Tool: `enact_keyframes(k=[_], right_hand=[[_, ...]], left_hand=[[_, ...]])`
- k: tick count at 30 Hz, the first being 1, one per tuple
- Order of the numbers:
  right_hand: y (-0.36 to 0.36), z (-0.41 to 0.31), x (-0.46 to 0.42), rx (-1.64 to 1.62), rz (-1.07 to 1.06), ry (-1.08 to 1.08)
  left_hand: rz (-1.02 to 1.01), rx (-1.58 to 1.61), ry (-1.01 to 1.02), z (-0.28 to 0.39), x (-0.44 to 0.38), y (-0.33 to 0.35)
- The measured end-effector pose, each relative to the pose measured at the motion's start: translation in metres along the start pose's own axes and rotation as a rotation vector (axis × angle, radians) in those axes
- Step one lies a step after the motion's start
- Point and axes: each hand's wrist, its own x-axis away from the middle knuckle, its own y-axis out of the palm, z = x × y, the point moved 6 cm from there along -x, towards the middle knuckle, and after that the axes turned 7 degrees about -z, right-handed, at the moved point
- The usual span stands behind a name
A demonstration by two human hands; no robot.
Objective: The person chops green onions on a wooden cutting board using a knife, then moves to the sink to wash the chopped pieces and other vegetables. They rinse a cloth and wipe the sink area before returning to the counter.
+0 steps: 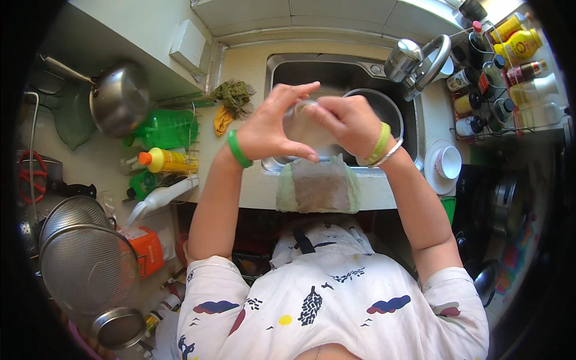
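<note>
Both my hands are raised over the near part of the stainless steel sink (344, 72). Between them is a clear, round, blurred object (299, 128), perhaps a bowl or lid; its exact kind cannot be told. My left hand (274, 123) curves around its left side, thumb and fingers spread wide; whether it grips the object is unclear. With bent fingers and thumb, my right hand (348, 119) pinches its upper right part. Behind my right hand, a round metal pot or basin (396, 108) sits in the sink. A green and brown cloth (319, 186) hangs over the front edge.
A chrome faucet (438, 58) stands at the sink's back right. Beyond it, a wire rack (490, 128) holds several bottles. A white cup (448, 162) rests on stacked plates (432, 177). Left are a crumpled green cloth (234, 96), a yellow bottle (173, 160) and hanging strainers (90, 270).
</note>
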Motion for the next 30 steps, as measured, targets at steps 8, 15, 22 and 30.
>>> enact_keyframes(k=[8, 15, 22, 30], right_hand=[[-0.021, 0.053, 0.016, 0.264, -0.197, -0.114], [-0.039, 0.100, 0.056, 0.459, 0.008, 0.035], [-0.032, 0.147, 0.048, 0.427, 0.176, 0.001], [0.076, 0.122, 0.170, 0.401, -0.480, 0.161]], left_hand=[[-0.077, 0.005, -0.213, -0.064, -0.007, 0.023], [0.091, -0.439, 0.052, -0.044, -0.003, 0.033], [0.196, -0.207, -0.198, -0.115, 0.029, 0.019], [-0.597, -0.383, -0.590, -0.083, 0.165, 0.110]])
